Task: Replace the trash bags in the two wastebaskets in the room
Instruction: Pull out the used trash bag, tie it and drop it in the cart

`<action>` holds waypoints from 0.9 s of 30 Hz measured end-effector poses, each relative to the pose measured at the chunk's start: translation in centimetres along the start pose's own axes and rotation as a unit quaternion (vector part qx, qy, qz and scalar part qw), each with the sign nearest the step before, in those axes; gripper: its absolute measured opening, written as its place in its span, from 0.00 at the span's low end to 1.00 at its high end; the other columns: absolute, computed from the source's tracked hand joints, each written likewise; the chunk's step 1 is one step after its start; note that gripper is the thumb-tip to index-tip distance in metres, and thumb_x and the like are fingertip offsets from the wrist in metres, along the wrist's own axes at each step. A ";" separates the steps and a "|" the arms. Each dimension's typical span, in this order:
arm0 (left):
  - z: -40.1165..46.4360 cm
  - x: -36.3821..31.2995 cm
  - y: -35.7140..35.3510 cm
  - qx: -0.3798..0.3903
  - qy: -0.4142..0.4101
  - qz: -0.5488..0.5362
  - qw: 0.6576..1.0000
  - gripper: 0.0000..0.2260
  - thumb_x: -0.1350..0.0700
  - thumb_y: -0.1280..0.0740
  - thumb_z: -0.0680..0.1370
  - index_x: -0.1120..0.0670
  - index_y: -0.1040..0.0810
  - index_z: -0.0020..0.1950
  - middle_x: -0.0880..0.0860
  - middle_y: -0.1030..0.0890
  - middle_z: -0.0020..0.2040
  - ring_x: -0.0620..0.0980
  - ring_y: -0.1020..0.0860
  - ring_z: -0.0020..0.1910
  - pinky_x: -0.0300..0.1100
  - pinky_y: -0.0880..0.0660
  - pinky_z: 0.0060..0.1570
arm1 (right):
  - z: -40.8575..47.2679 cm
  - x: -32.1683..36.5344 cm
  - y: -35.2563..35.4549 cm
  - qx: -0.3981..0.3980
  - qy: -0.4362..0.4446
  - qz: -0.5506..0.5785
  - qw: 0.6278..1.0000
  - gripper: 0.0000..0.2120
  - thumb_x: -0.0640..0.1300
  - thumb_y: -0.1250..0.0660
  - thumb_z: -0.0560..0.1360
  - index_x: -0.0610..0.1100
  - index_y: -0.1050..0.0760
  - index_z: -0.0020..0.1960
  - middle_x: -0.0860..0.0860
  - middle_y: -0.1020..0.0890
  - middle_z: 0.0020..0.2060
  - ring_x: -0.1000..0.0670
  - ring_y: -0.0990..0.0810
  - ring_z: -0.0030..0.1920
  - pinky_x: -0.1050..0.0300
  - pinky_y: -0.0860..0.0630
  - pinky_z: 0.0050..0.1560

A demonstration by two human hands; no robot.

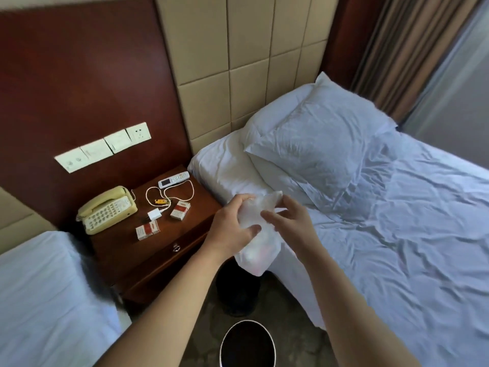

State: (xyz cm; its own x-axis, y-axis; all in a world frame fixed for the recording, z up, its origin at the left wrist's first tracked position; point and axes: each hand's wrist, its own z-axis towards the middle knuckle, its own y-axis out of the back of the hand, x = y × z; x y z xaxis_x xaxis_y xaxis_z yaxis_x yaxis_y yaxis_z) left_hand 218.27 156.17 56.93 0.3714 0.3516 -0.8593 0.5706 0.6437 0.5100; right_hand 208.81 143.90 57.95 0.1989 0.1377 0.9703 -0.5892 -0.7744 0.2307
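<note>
A white translucent trash bag point(258, 247) with something pinkish inside hangs in the air between the beds. My left hand point(232, 223) grips its upper part, thumb pressed on the plastic. My right hand point(288, 218) pinches the bag's top edge with its fingertips. Directly below, a dark wastebasket point(239, 290) stands on the floor, partly hidden by the bag and my left arm. A second round wastebasket point(247, 345) with a pale rim and a dark bare inside sits at the bottom edge of the view.
A wooden nightstand point(158, 250) on the left carries a beige telephone point(107, 209), a remote point(173, 179), a charger with cable point(154, 214) and two red-and-white packs. White beds flank the narrow floor gap: one on the right point(383, 221), one at lower left point(50, 295).
</note>
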 end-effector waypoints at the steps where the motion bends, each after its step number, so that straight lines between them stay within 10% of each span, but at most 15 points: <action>1: -0.4 -1.4 -0.2 0.002 -0.009 0.001 1.000 0.25 0.61 0.24 0.70 0.52 0.26 0.65 0.49 0.22 0.58 0.44 0.25 0.56 0.31 0.26 0.52 | -1.3 0.9 1.6 -0.006 0.000 -0.005 1.000 0.14 0.51 0.28 0.62 0.50 0.20 0.47 0.54 0.16 0.43 0.51 0.18 0.43 0.53 0.23 0.46; 11: -5.6 -19.1 -13.2 0.204 -0.208 -0.025 0.956 0.04 0.59 0.26 0.69 0.56 0.19 0.42 0.45 0.21 0.34 0.47 0.23 0.36 0.43 0.23 0.41 | -19.4 1.3 19.2 -0.317 0.001 0.034 0.948 0.26 0.41 0.23 0.66 0.53 0.27 0.60 0.56 0.20 0.55 0.58 0.21 0.53 0.64 0.26 0.49; 17: -15.1 -30.7 -27.0 0.357 -0.341 -0.074 0.867 0.14 0.59 0.25 0.65 0.47 0.19 0.48 0.45 0.17 0.45 0.45 0.19 0.44 0.37 0.23 0.42 | -35.4 -1.0 30.9 -0.474 -0.048 0.063 0.877 0.07 0.36 0.26 0.71 0.37 0.18 0.48 0.42 0.14 0.43 0.44 0.15 0.42 0.50 0.21 0.37; 21: -24.0 -36.5 -37.7 0.419 -0.425 -0.074 0.799 0.17 0.58 0.21 0.66 0.52 0.18 0.53 0.47 0.18 0.49 0.42 0.22 0.47 0.24 0.31 0.42 | -47.5 -3.6 38.7 -0.572 -0.077 0.054 0.815 0.08 0.36 0.25 0.70 0.36 0.18 0.49 0.41 0.14 0.43 0.43 0.15 0.43 0.54 0.19 0.36; 27: -42.9 -45.1 -54.9 0.532 -0.506 -0.017 0.679 0.10 0.60 0.23 0.67 0.52 0.16 0.47 0.44 0.16 0.41 0.38 0.20 0.40 0.31 0.28 0.41 | -68.6 -9.5 49.4 -0.657 -0.175 0.048 0.732 0.14 0.49 0.25 0.63 0.40 0.17 0.43 0.41 0.15 0.38 0.48 0.17 0.37 0.48 0.21 0.37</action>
State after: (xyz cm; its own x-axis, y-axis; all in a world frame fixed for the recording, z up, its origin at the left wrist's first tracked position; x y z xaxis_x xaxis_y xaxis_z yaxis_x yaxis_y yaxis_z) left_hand 138.81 134.14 66.05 0.3517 -0.6440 -0.6794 0.5977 -0.4040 0.6924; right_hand 124.12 146.68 65.13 0.1600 -0.2221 0.9618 -0.8120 0.5245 0.2561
